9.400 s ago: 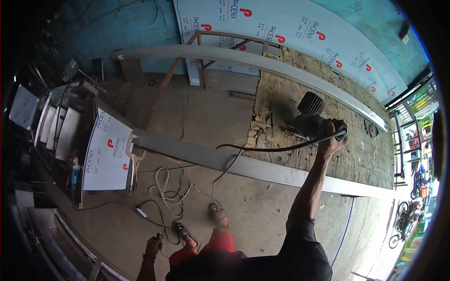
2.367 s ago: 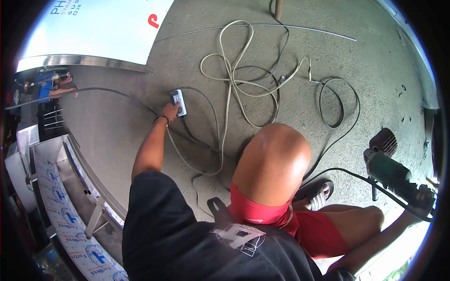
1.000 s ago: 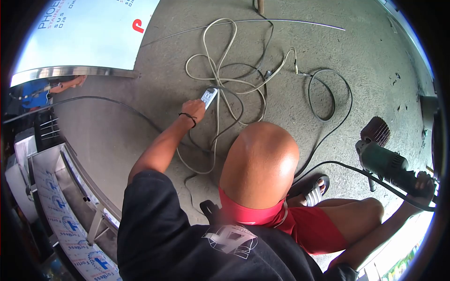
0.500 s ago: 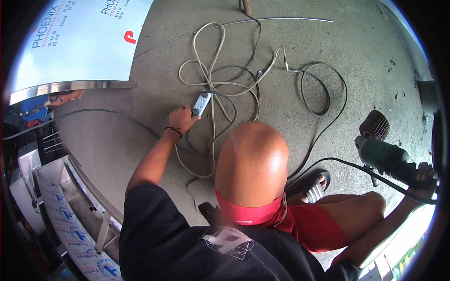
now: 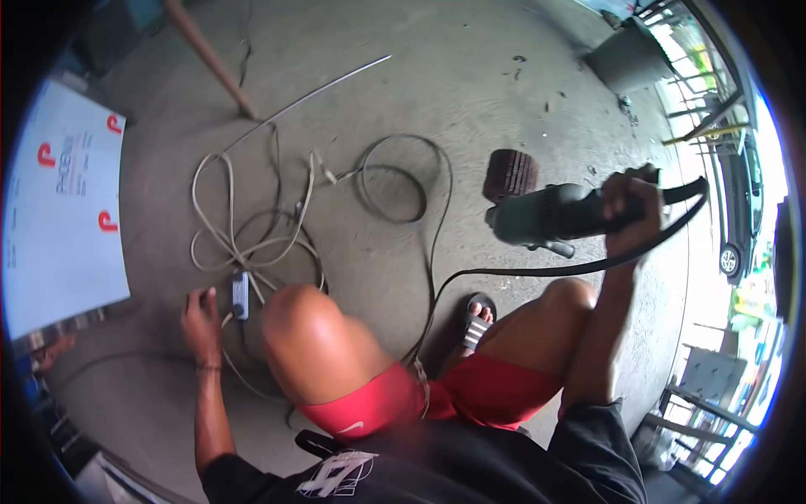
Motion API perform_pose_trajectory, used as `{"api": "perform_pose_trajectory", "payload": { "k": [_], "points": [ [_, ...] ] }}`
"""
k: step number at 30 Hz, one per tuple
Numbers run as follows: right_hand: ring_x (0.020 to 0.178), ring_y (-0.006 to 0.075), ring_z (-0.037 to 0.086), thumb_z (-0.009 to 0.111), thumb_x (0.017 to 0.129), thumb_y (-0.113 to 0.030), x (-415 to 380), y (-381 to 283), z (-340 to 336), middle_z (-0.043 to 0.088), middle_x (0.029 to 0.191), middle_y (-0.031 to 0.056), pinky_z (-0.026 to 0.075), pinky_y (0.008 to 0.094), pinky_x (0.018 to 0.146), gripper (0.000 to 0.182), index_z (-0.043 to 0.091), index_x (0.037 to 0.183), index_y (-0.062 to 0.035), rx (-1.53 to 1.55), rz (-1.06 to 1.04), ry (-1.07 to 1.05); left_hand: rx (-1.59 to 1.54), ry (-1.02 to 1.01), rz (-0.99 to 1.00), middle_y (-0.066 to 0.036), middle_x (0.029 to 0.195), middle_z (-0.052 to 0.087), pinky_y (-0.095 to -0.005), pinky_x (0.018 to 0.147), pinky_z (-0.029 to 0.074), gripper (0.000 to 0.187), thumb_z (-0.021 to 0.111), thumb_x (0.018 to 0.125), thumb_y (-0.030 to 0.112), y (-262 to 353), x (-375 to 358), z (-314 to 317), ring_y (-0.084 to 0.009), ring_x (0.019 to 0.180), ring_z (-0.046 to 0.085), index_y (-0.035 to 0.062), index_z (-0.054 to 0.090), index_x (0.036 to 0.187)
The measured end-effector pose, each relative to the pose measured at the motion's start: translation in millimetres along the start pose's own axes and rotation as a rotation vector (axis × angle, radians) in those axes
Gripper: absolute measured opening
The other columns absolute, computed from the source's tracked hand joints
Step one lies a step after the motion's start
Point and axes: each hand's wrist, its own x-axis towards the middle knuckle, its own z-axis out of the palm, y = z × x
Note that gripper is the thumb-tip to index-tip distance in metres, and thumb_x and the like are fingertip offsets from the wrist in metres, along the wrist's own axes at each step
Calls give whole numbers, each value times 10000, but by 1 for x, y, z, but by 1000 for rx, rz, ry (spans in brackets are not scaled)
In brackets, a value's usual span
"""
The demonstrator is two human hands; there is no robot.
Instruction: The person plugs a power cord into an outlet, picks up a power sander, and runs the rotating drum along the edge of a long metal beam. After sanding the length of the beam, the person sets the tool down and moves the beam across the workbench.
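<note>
My right hand [image 5: 631, 206] is closed around the black rear handle of a green drum sander [image 5: 537, 217], lifted above the floor on the right. A brown ribbed abrasive drum [image 5: 510, 174] sits at its front end. From the handle a thick black cord [image 5: 546, 270] loops back down past my legs. On the left, my left hand [image 5: 201, 323] is empty, thumb and fingers a little apart. Just right of its fingertips lies a white power strip [image 5: 241, 294] on the concrete, apart from the hand.
Tangled pale extension cord [image 5: 231, 202] and a coiled dark cable [image 5: 424, 197] lie ahead. A thin metal rod [image 5: 323, 91] stretches behind them. A film-covered sheet panel [image 5: 71, 214] stands left, a grey bucket [image 5: 628, 57] far right. A parked car [image 5: 740, 206] shows outside.
My left hand has come away from the power strip and lets go there. My right hand has raised the drum sander inward and forward. The view has turned toward the right.
</note>
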Motion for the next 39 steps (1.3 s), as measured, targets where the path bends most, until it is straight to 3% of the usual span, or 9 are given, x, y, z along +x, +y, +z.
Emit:
{"api": "perform_pose_trajectory", "payload": {
  "k": [7, 12, 21, 22, 24, 26, 33, 35, 39],
  "points": [
    [451, 150, 511, 588, 742, -82, -1, -6, 7, 490, 570, 77, 402, 264, 381, 161, 449, 723, -2, 54, -112, -53, -696, 119, 169, -36, 775, 566, -257, 694, 444, 181, 487, 985, 134, 192, 9, -143, -108, 726, 527, -17, 583, 964],
    [451, 138, 483, 623, 659, -184, -21, -58, 13, 506, 549, 48, 389, 281, 453, 209, 485, 668, -27, -252, -187, -138, -1326, -574, 192, -64, 842, 605, -257, 745, 476, 135, 497, 969, 71, 342, 11, -190, -117, 782, 582, -30, 585, 991],
    [523, 320, 527, 689, 602, -162, -36, -228, 37, 481, 586, 135, 393, 379, 499, 274, 511, 734, -1, -270, -308, -550, -1587, -2029, -682, -123, 1247, 545, -387, 1004, 429, 714, 559, 865, 592, 459, -37, -279, -188, 1146, 544, 23, 446, 1281],
    [542, 350, 530, 688, 586, -165, -39, -251, 46, 474, 587, 144, 398, 407, 516, 291, 514, 751, 1, -229, -337, -547, -1570, -2039, -693, -123, 1247, 545, -387, 1004, 429, 714, 559, 865, 592, 472, -48, -302, -188, 1146, 544, 23, 446, 1281],
    [573, 362, 554, 687, 562, -179, -50, -285, 52, 502, 605, 156, 422, 421, 544, 326, 528, 779, 5, -276, -303, -596, -930, -1030, 486, -94, 1099, 617, -301, 849, 512, 663, 356, 923, 665, 500, -65, -350, -146, 974, 632, 84, 497, 1210],
    [614, 359, 570, 693, 547, -199, -60, -323, 56, 540, 642, 160, 446, 426, 578, 369, 550, 815, 11, -348, -286, -610, -823, -815, 606, -93, 1092, 611, -299, 864, 504, 658, 344, 930, 658, 518, -75, -386, -136, 980, 624, 83, 492, 1213],
    [657, 368, 571, 712, 518, -224, -77, -458, 71, 553, 680, 153, 464, 434, 633, 425, 559, 841, 8, -383, -276, -736, -1603, -1744, -814, -90, 1066, 588, -292, 914, 478, 640, 304, 955, 633, 521, -99, -472, -104, 1000, 595, 78, 472, 1226],
    [647, 363, 565, 717, 500, -229, -75, -485, 74, 540, 673, 149, 456, 432, 635, 440, 539, 829, 2, -327, -310, -724, -1763, -2017, -888, -98, 1100, 590, -327, 970, 449, 693, 298, 949, 648, 501, -104, -471, -117, 1024, 591, 35, 459, 1230],
    [616, 343, 543, 712, 495, -220, -83, -523, 84, 514, 651, 131, 429, 424, 600, 435, 521, 823, -10, -271, -386, -723, -1366, -1694, -641, -130, 1115, 596, -372, 936, 481, 920, 318, 836, 793, 558, -100, -562, -157, 1007, 608, -34, 493, 1200]
  ]
}}
